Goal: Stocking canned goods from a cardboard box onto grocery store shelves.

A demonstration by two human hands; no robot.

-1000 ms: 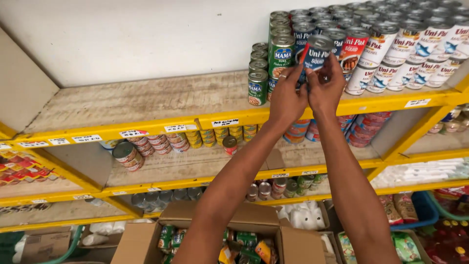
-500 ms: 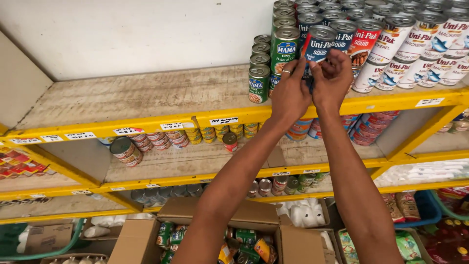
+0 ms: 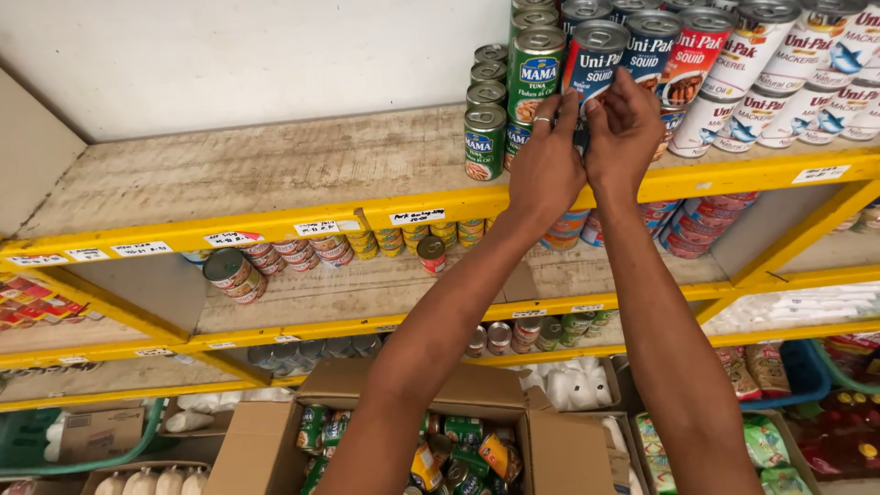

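Note:
My two arms reach up to the top shelf. My left hand [image 3: 544,168] and my right hand [image 3: 625,137] meet around a blue-labelled can [image 3: 596,60]. Their fingertips pinch its lower part from both sides. The can stands upright in the upper tier of a stack of cans, between a green-labelled can [image 3: 535,64] on its left and another blue can [image 3: 649,48] on its right. What lies under the held can is hidden by my fingers. A ring shows on one left finger.
White-labelled cans [image 3: 779,82] fill the shelf's right end. The wooden shelf board [image 3: 257,170] with its yellow front rail [image 3: 275,225] runs left. Lower shelves hold more cans [image 3: 229,270]. An open cardboard box [image 3: 550,449] of cans sits below my arms.
Both hands have carried the blue can up and slightly right, into the upper tier of the stack. The view has drawn closer to the shelf.

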